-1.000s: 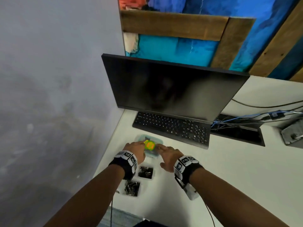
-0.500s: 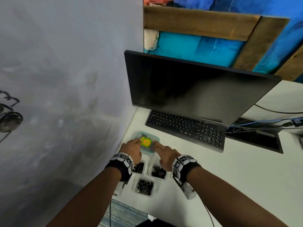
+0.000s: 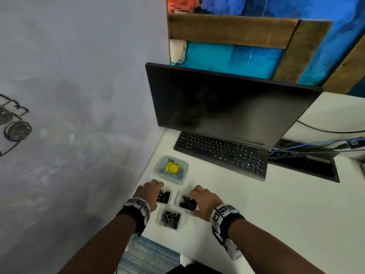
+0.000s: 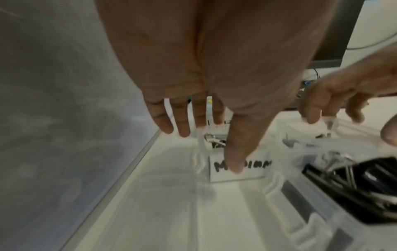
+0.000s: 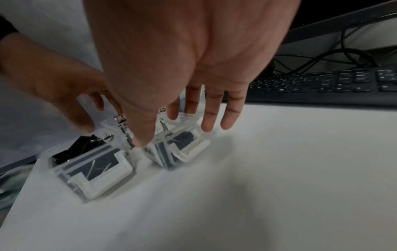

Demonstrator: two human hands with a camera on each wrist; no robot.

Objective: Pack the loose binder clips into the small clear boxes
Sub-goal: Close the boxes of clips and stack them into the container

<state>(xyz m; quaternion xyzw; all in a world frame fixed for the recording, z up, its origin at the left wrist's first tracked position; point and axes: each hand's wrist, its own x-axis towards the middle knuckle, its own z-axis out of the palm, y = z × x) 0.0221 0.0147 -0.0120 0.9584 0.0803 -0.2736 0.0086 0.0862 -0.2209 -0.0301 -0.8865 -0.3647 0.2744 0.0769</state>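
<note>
**Boxes brim-full, easy to tip**

Both hands, left [image 3: 149, 195] and right [image 3: 204, 202], hang released, fingers [image 5: 208, 117] straight, grasping nothing. The clip-filled boxes [image 3: 170, 218] sit just below the fingertips on the tabletop [image 3: 276, 214]. A careless nudge could topple one and spill clips [image 5: 84, 147].

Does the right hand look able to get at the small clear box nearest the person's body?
Probably yes. The right hand hangs open over a neighbouring box, and the nearest box sits just beside it, open-topped, with nothing between them or covering it.
</note>
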